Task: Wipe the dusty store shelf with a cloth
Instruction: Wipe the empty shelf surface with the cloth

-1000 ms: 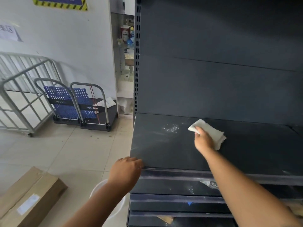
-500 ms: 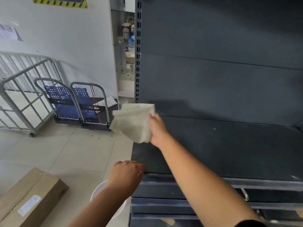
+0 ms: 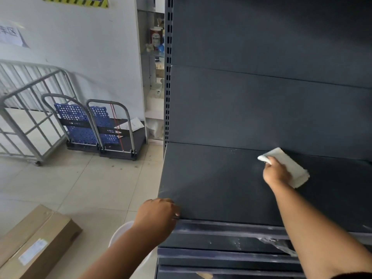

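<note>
The right hand has carried the folded white cloth from the air off the left edge back down onto the dark grey metal shelf, near its back wall. Its fingers press the cloth flat beneath them. The left hand still grips the shelf's front left corner, fingers curled.

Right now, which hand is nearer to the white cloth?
Right. The right hand presses on the white cloth near the back of the shelf; the left hand grips the shelf's front left corner, well apart from it.
</note>
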Action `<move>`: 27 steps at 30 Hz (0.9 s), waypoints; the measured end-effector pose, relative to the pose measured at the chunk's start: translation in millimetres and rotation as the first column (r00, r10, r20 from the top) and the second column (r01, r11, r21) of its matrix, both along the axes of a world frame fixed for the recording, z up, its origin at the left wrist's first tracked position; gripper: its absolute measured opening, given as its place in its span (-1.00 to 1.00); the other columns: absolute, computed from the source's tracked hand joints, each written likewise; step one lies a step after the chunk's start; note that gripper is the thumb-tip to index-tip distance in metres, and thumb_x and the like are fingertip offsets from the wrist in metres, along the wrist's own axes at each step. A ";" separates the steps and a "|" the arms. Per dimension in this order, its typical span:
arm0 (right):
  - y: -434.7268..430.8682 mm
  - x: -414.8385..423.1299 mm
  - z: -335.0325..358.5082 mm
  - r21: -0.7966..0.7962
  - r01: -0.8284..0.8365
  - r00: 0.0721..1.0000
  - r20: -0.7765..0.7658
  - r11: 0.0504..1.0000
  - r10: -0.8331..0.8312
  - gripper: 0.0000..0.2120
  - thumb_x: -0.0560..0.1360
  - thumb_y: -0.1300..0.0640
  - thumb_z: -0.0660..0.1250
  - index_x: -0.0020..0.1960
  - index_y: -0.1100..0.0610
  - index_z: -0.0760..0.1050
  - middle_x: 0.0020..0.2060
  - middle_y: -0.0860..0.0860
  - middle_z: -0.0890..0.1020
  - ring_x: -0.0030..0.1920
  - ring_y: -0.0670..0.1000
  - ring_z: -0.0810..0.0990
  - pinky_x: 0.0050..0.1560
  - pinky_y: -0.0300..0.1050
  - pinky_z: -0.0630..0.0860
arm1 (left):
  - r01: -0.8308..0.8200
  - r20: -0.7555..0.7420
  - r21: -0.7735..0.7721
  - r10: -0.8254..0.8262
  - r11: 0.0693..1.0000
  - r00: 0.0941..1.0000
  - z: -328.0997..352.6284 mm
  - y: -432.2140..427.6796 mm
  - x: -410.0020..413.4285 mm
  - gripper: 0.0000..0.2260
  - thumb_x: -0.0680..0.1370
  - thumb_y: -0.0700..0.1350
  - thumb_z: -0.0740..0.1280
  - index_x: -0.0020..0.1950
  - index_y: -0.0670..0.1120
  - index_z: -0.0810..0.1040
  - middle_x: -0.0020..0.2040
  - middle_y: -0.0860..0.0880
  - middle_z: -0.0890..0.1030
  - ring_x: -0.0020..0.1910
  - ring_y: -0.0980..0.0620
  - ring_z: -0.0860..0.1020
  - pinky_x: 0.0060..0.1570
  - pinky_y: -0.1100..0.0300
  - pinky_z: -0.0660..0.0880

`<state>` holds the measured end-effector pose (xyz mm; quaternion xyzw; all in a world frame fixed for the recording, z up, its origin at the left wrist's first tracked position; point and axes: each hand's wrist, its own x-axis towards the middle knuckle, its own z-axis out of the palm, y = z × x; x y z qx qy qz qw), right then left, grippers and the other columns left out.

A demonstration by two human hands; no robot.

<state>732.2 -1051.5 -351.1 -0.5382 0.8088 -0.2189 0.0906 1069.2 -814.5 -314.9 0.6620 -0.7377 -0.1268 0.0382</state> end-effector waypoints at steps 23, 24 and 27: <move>76.0 150.7 72.6 -0.422 -0.067 0.458 0.792 0.904 0.403 -0.83 0.57 0.21 0.18 0.04 0.03 0.51 -0.08 -0.04 0.61 -0.10 -0.07 0.55 -0.11 -0.29 0.48 | 0.002 -0.014 -0.005 -0.002 1.000 1.000 -5.1 4.7 4.8 -0.76 0.53 0.00 0.22 0.17 0.15 0.54 0.10 0.12 0.58 0.02 0.02 0.54 -0.01 0.13 0.45; 83.1 127.4 73.5 -0.466 -0.071 0.588 0.695 0.882 0.414 -0.79 0.56 0.18 0.17 0.11 -0.02 0.51 -0.06 -0.13 0.62 -0.08 -0.14 0.55 -0.15 -0.42 0.45 | 0.011 -0.015 -0.012 -0.012 1.000 1.000 -6.0 6.1 5.4 -0.75 0.53 -0.01 0.23 0.19 0.15 0.53 0.12 0.12 0.57 0.04 0.02 0.53 0.01 0.13 0.45; 108.2 82.8 68.4 -0.454 -0.184 0.829 0.405 0.872 0.386 -0.71 0.55 0.10 0.12 0.18 -0.19 0.45 -0.02 -0.42 0.59 -0.03 -0.30 0.52 -0.13 -0.47 0.41 | 0.030 -0.049 -0.031 -0.031 0.999 0.998 -8.8 10.6 7.5 -0.72 0.54 0.02 0.22 0.23 0.15 0.50 0.16 0.11 0.56 0.08 0.02 0.51 0.08 0.10 0.46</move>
